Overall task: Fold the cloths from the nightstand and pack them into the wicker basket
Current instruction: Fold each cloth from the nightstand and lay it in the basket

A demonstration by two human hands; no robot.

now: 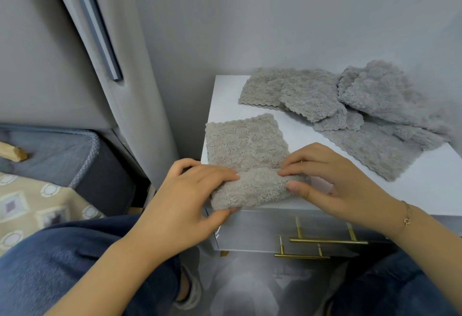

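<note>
1. We sat facing a white nightstand (425, 185) with gold drawer handles (327, 241), its top at hand level, so we could fold on it without lifting the cloths.
2. A beige cloth (246, 145) lay flat at the near left corner of the nightstand top, and its near edge was rolled or folded up into a thick band. We judged the far part stayed flat so the fold would come out even.
3. Our left hand (190, 195) gripped the left end of that band, thumb under the edge and fingers curled over the top, pinching the cloth.
4. Our right hand (332, 178) held the right end the same way, fingertips on top and thumb at the front. The two hands together kept the fold straight.
5. A loose pile of grey cloths (350, 105) waited at the back right of the nightstand top, well apart from our hands and not yet folded.
6. We could not see the wicker basket anywhere.
7. We found no brand, label or readable writing on anything.
</note>
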